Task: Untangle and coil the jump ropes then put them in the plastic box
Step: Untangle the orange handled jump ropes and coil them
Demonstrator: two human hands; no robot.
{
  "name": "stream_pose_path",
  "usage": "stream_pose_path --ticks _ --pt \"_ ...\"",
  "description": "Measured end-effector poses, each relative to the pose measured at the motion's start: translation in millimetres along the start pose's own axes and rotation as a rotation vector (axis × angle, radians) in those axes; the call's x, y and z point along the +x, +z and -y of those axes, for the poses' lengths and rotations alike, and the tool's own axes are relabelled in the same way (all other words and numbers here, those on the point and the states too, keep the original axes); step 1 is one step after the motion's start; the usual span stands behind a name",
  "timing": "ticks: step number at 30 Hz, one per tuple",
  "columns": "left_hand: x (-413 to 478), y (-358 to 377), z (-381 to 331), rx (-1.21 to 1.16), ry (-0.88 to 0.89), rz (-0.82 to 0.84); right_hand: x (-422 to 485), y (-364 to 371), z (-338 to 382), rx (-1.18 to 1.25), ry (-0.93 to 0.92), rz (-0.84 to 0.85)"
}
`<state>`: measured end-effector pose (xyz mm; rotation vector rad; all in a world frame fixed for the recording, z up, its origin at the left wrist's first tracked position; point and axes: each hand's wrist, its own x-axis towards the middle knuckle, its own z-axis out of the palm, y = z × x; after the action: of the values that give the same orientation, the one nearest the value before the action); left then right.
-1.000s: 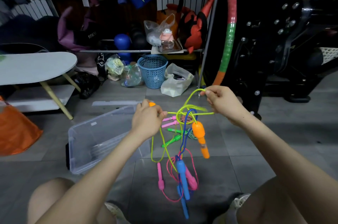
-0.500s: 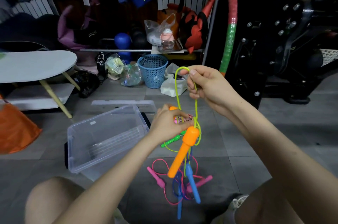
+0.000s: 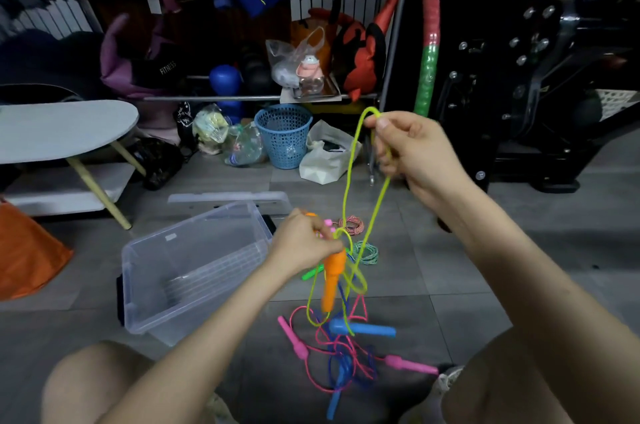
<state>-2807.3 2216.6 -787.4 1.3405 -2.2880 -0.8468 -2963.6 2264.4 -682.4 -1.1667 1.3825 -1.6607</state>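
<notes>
My right hand [image 3: 414, 151] pinches a raised loop of the yellow-green jump rope [image 3: 349, 177]. My left hand [image 3: 304, 245] grips that rope lower down, at its orange handles [image 3: 331, 280], which hang downward. A tangle of a pink jump rope [image 3: 349, 359] and a blue jump rope [image 3: 362, 330] lies on the floor below, with pink and blue handles sticking out. The clear plastic box [image 3: 156, 281] stands open and empty on the floor, left of my left hand. Two small coiled cords [image 3: 363, 252] and a green handle [image 3: 310, 274] lie behind the hands.
The box lid [image 3: 228, 197] lies behind the box. A blue basket [image 3: 283, 136], white bags [image 3: 329, 155] and a hoop [image 3: 427, 53] stand at the back. A low grey table [image 3: 62, 131] is at left, an orange bag [image 3: 24, 257] beside it, and black exercise equipment [image 3: 540, 77] at right.
My right hand has drawn the yellow-green loop higher and to the right. The orange handle now hangs down from my left hand, and the blue and pink ropes have dropped to the floor.
</notes>
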Motion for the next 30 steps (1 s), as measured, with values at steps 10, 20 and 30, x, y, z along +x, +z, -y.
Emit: stream_pose_path --ticks 10,20,30 --pt "12.3 -21.4 56.8 0.464 -0.106 0.013 3.6 -21.0 10.1 -0.133 -0.031 -0.015" --pt "26.4 -27.7 24.6 -0.104 -0.01 0.017 -1.8 -5.0 29.0 -0.286 -0.124 0.126" --pt "11.6 -38.2 -19.8 -0.622 0.169 0.148 11.4 6.9 22.9 -0.391 -0.218 0.086"
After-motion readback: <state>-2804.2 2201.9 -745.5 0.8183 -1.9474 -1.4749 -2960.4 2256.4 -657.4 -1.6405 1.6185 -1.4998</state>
